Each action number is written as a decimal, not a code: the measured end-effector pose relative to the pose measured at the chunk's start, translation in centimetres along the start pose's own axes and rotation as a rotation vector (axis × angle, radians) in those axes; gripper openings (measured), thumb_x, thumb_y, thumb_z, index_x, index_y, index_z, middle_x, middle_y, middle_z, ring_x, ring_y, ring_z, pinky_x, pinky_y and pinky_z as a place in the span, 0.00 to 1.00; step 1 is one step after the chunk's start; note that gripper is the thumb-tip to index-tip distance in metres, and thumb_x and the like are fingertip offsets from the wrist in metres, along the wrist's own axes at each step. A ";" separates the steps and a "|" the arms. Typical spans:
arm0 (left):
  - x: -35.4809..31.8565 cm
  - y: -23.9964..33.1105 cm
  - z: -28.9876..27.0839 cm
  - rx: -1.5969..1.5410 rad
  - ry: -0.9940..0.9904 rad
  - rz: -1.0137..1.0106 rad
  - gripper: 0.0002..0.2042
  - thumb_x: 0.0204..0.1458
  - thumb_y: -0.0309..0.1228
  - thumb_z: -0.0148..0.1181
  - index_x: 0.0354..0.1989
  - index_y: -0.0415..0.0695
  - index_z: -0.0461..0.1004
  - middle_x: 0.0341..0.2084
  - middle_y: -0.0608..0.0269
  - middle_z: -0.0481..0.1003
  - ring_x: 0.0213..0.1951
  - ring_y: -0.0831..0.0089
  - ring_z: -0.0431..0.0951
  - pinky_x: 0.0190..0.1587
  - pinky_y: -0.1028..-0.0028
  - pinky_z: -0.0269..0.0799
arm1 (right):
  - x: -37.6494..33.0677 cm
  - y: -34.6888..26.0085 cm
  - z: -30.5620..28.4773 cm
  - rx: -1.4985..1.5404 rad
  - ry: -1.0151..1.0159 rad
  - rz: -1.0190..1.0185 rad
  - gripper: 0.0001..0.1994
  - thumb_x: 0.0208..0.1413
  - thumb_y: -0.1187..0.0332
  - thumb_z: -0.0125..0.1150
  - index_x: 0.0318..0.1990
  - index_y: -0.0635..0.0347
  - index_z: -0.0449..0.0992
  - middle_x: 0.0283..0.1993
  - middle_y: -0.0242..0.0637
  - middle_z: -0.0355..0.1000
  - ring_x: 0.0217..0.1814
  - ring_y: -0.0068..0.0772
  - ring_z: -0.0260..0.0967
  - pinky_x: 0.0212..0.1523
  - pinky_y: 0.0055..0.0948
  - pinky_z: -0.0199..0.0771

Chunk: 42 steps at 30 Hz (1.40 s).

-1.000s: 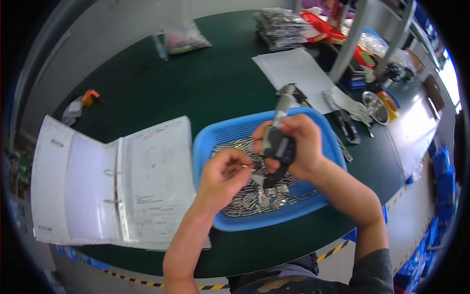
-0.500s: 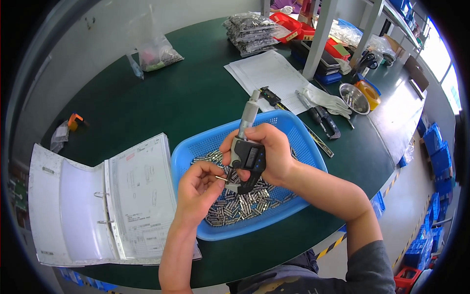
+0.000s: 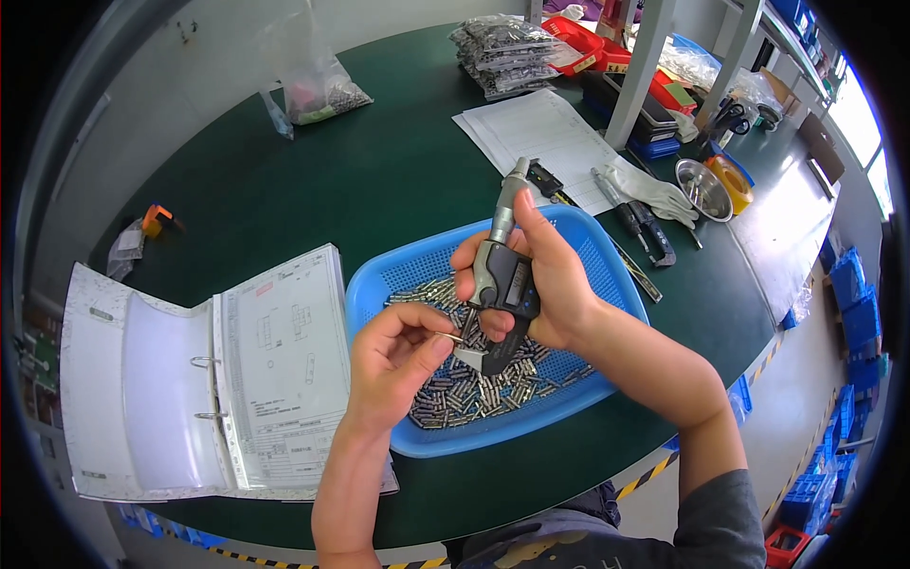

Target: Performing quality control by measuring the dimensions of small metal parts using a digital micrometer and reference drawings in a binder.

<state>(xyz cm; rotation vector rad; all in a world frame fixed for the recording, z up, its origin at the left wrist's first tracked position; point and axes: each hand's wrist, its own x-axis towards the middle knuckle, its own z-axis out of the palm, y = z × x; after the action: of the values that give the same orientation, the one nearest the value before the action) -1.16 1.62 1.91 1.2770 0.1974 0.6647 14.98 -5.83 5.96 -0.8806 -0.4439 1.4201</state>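
My right hand is wrapped round a digital micrometer, its thumb up along the silver thimble and its frame pointing down. Between the thumb and fingers of my left hand is a small thin metal pin, its tip close to the micrometer's jaws; whether it touches them I cannot tell. Both hands are over a blue perforated plastic basket holding a heap of small silver metal pins.
An open ring binder with drawings lies to the left. Beyond the basket are paper sheets, a caliper, a second micrometer, a white glove and a metal bowl. Bagged parts are stacked at the back.
My right thumb has moved up along the micrometer's thimble. The small pin remains in my left hand near the jaws. The whole view has shifted slightly.
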 end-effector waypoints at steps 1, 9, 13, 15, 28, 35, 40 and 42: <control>0.0 0.1 0.1 -0.007 -0.010 0.008 0.06 0.46 0.21 0.55 0.33 0.35 0.67 0.29 0.63 0.70 0.31 0.80 0.70 0.36 0.81 0.66 | 0.0 0.0 0.0 0.003 -0.002 -0.001 0.35 0.52 0.39 0.23 0.32 0.66 0.68 0.23 0.41 0.68 0.12 0.29 0.58 0.15 0.24 0.61; 0.0 0.3 0.0 0.027 -0.018 -0.001 0.05 0.47 0.22 0.54 0.32 0.35 0.67 0.28 0.63 0.70 0.30 0.80 0.69 0.35 0.82 0.65 | -0.2 -0.1 0.0 0.067 -0.050 -0.024 0.33 0.54 0.44 0.21 0.32 0.66 0.67 0.23 0.43 0.67 0.11 0.30 0.57 0.15 0.25 0.60; 0.0 0.4 0.2 0.046 -0.004 -0.024 0.05 0.47 0.23 0.54 0.31 0.36 0.67 0.27 0.64 0.69 0.30 0.81 0.68 0.34 0.83 0.64 | -0.4 -0.3 0.0 0.093 -0.057 -0.032 0.32 0.54 0.44 0.22 0.32 0.67 0.67 0.24 0.44 0.67 0.12 0.31 0.57 0.15 0.26 0.61; -0.1 0.5 0.2 0.045 -0.002 -0.029 0.05 0.47 0.23 0.54 0.31 0.36 0.67 0.27 0.65 0.69 0.30 0.81 0.68 0.34 0.83 0.64 | -0.4 -0.3 -0.1 0.063 -0.059 -0.046 0.33 0.53 0.43 0.22 0.32 0.67 0.67 0.24 0.44 0.67 0.12 0.31 0.57 0.15 0.25 0.61; -0.1 0.7 0.5 0.046 0.020 -0.094 0.05 0.47 0.24 0.55 0.30 0.36 0.68 0.26 0.66 0.69 0.29 0.83 0.67 0.33 0.84 0.63 | -0.3 0.0 -0.3 0.051 -0.117 -0.056 0.34 0.52 0.41 0.25 0.32 0.67 0.68 0.24 0.45 0.68 0.12 0.30 0.59 0.14 0.23 0.61; 0.0 0.7 0.4 0.056 -0.018 -0.079 0.05 0.46 0.23 0.54 0.30 0.35 0.68 0.26 0.65 0.69 0.29 0.82 0.68 0.33 0.84 0.63 | -0.5 0.1 -0.2 -0.040 -0.118 -0.094 0.34 0.51 0.38 0.30 0.31 0.66 0.70 0.23 0.40 0.69 0.12 0.26 0.59 0.15 0.20 0.61; -0.1 0.5 0.2 0.023 -0.014 -0.048 0.05 0.46 0.22 0.52 0.31 0.35 0.68 0.27 0.63 0.69 0.30 0.80 0.69 0.34 0.82 0.64 | -0.5 0.2 0.0 -0.047 -0.137 -0.112 0.35 0.52 0.39 0.26 0.33 0.66 0.69 0.24 0.39 0.69 0.12 0.26 0.59 0.16 0.20 0.61; 0.0 0.6 0.4 0.034 -0.020 -0.018 0.04 0.46 0.22 0.52 0.31 0.35 0.68 0.27 0.63 0.69 0.30 0.80 0.69 0.34 0.82 0.64 | -0.5 0.1 0.0 -0.058 -0.120 -0.121 0.36 0.52 0.39 0.23 0.34 0.66 0.69 0.24 0.39 0.68 0.13 0.26 0.59 0.16 0.20 0.61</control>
<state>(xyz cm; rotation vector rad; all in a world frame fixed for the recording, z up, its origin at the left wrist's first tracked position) -1.18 1.40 2.53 1.3125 0.2042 0.6357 14.82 -6.36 5.97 -0.8037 -0.6218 1.3592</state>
